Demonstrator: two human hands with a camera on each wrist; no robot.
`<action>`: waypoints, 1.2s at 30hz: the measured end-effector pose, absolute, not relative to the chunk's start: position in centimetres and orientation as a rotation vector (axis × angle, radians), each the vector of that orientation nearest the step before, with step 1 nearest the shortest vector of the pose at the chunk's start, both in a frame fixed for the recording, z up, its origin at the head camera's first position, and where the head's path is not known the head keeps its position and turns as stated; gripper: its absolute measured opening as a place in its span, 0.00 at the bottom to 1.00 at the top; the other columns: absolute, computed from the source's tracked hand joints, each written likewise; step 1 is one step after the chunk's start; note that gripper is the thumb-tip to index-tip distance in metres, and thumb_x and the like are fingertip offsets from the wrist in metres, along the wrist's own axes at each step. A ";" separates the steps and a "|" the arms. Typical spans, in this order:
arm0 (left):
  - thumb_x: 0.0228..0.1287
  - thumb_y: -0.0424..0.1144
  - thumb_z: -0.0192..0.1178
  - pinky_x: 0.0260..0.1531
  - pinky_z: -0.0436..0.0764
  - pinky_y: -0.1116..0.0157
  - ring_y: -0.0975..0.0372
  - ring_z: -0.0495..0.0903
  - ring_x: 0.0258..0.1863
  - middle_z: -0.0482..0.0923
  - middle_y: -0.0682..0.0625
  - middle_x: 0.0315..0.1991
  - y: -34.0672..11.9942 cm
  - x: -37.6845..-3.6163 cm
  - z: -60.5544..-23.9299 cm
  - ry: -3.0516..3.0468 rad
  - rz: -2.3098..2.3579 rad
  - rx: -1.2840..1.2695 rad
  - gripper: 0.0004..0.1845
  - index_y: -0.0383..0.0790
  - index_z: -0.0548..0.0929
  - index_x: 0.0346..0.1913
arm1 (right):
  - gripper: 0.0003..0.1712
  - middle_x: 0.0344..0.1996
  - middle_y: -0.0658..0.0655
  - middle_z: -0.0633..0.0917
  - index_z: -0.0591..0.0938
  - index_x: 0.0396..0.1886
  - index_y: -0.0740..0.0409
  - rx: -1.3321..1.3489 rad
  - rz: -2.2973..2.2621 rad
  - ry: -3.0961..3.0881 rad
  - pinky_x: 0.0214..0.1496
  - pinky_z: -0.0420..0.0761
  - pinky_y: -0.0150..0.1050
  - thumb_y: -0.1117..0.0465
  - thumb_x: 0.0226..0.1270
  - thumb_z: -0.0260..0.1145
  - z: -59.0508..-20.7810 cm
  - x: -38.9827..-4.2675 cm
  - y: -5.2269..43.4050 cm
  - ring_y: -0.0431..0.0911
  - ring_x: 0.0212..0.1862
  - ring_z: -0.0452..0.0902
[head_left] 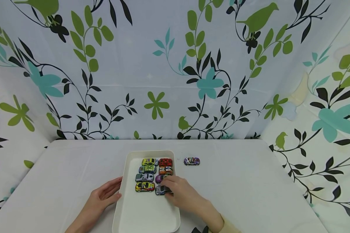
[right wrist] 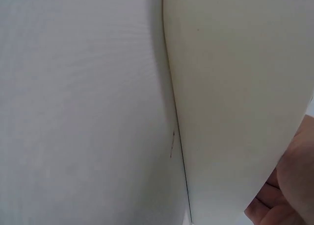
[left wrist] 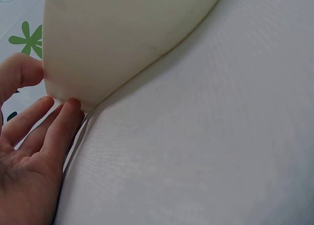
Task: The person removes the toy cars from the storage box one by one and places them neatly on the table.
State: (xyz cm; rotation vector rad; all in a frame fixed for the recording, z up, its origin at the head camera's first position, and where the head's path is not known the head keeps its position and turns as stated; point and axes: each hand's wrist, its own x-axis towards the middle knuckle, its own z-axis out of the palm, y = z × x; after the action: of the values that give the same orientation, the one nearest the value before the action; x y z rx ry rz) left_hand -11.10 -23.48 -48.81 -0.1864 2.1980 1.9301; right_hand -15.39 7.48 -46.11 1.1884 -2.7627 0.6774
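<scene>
- The right hand is clasped over a grey toy car, which sits at the near end of the right row inside the white tray.
- The car is best set down level, in line with the purple car just behind it, without nudging the yellow car beside it.
- The left hand lies relaxed, its straight fingers pressed against the tray's left wall; this bracing should be kept firm.
- The tray rests near the tabletop's front edge.
- One loose car lies on the tabletop, right of the tray.
</scene>
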 end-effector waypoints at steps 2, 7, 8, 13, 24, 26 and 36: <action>0.65 0.44 0.68 0.58 0.79 0.70 0.83 0.73 0.56 0.64 0.43 0.74 -23.5 -11.1 -48.8 2.199 1.931 -0.181 0.37 0.40 0.65 0.74 | 0.18 0.51 0.52 0.85 0.85 0.51 0.56 1.187 0.678 -2.770 0.59 0.82 0.37 0.67 0.60 0.74 -46.2 -15.4 7.4 0.45 0.55 0.81; 0.65 0.45 0.68 0.59 0.79 0.70 0.83 0.73 0.56 0.64 0.44 0.74 -23.5 -11.1 -48.8 2.203 1.926 -0.185 0.37 0.41 0.65 0.74 | 0.18 0.51 0.51 0.85 0.85 0.50 0.55 1.204 0.699 -2.775 0.59 0.82 0.38 0.67 0.60 0.74 -46.2 -15.4 7.5 0.44 0.55 0.81; 0.65 0.45 0.68 0.59 0.79 0.70 0.83 0.73 0.56 0.64 0.44 0.74 -23.5 -11.1 -48.8 2.202 1.925 -0.189 0.37 0.41 0.65 0.74 | 0.18 0.51 0.51 0.85 0.85 0.50 0.55 1.209 0.705 -2.773 0.59 0.82 0.38 0.67 0.60 0.74 -46.2 -15.3 7.5 0.44 0.55 0.81; 0.65 0.44 0.67 0.58 0.79 0.70 0.83 0.73 0.55 0.64 0.43 0.74 -23.5 -11.1 -48.9 2.201 1.927 -0.183 0.37 0.40 0.65 0.74 | 0.18 0.51 0.51 0.84 0.84 0.50 0.56 1.229 0.733 -2.743 0.60 0.82 0.38 0.68 0.60 0.74 -46.3 -15.3 7.7 0.44 0.55 0.81; 0.66 0.42 0.66 0.57 0.79 0.73 0.83 0.73 0.56 0.63 0.42 0.74 -23.6 -11.0 -48.6 2.200 1.934 -0.137 0.37 0.38 0.64 0.74 | 0.18 0.51 0.52 0.84 0.84 0.52 0.58 1.222 0.738 -2.682 0.60 0.80 0.34 0.68 0.61 0.73 -45.5 -15.1 7.7 0.44 0.55 0.80; 0.67 0.42 0.66 0.56 0.78 0.74 0.83 0.73 0.57 0.63 0.41 0.75 -23.6 -11.0 -48.7 2.196 1.940 -0.126 0.37 0.37 0.64 0.74 | 0.18 0.50 0.52 0.84 0.84 0.52 0.59 1.215 0.747 -2.653 0.60 0.80 0.34 0.68 0.60 0.73 -45.3 -15.0 7.7 0.44 0.54 0.80; 0.67 0.42 0.66 0.55 0.78 0.76 0.83 0.73 0.57 0.63 0.41 0.74 -23.7 -11.0 -48.7 2.200 1.940 -0.110 0.37 0.37 0.64 0.74 | 0.18 0.52 0.53 0.84 0.84 0.50 0.57 1.164 0.826 -2.580 0.58 0.81 0.33 0.69 0.60 0.73 -43.8 -15.2 8.5 0.44 0.54 0.80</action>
State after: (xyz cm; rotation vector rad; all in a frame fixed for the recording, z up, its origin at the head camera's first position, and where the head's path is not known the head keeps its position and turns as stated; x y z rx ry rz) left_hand -11.00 -23.72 -48.71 -0.1101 2.1996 1.9397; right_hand -15.23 8.47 -43.84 1.1635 -2.5797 0.8256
